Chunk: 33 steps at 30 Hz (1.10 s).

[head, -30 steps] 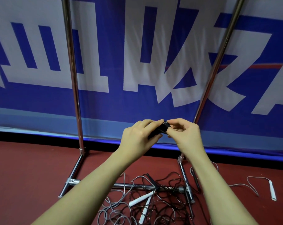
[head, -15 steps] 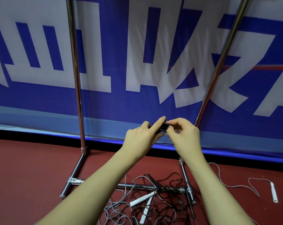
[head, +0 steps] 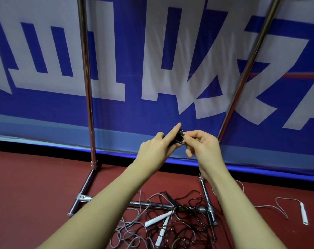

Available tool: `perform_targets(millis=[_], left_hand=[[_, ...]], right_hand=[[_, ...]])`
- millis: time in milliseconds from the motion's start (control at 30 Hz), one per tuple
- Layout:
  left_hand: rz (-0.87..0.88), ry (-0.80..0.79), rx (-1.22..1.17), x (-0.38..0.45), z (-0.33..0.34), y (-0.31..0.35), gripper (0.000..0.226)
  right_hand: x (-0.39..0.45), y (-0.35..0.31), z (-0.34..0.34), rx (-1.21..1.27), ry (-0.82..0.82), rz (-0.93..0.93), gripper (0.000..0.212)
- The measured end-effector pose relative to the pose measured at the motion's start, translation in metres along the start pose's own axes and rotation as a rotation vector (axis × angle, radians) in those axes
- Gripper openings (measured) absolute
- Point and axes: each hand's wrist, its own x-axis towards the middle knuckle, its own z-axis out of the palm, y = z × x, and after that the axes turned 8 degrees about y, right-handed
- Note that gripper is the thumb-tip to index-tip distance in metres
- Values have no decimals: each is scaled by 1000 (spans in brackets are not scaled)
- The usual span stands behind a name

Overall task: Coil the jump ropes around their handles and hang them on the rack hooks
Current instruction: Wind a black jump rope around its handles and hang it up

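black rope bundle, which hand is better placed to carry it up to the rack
Probably the left hand: it grips the black rope bundle round its body, while the right hand only pinches the end at its fingertips. No hooks show in this view.

Two hands are seen, the left hand (head: 157, 148) and the right hand (head: 204, 147). Three white handles (head: 159, 219) (head: 162, 233) (head: 304, 215) are counted on the floor (head: 35, 186). Two upright rack poles (head: 86, 78) (head: 246, 69) are shown. One banner (head: 170, 51) is hung behind.
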Motion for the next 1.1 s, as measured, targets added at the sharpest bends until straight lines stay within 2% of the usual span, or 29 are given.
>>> perform_targets(millis=[67, 233, 367, 433, 633, 767, 833, 967, 1100], left_hand=[[-74, -71, -9, 1, -3, 0, 63], [-112, -142, 4, 2, -7, -4, 59], [-123, -116, -51, 3, -9, -2, 56], [-112, -82, -111, 3, -11, -2, 55], [1, -44, -396, -1, -10, -3, 51], [-75, -96, -653, 1, -11, 4, 50], [-85, -133, -703, 2, -15, 7, 49], [-73, -169, -698, 1, -20, 12, 52], [0, -189, -533, 1, -20, 12, 54]], right_hand=[[-2, -1, 0, 37, -27, -13, 17], [-3, 0, 3, 61, -66, 12, 14], [0, -3, 2, 127, -80, 100, 12], [2, -4, 0, 109, -60, 73, 14], [5, 0, -8, 53, 141, -96, 23], [4, 0, -12, 77, 184, -168, 21], [4, 1, -14, 89, 187, -181, 19], [4, 1, -19, 124, 141, -108, 9], [5, 1, -21, 63, 129, -113, 9]])
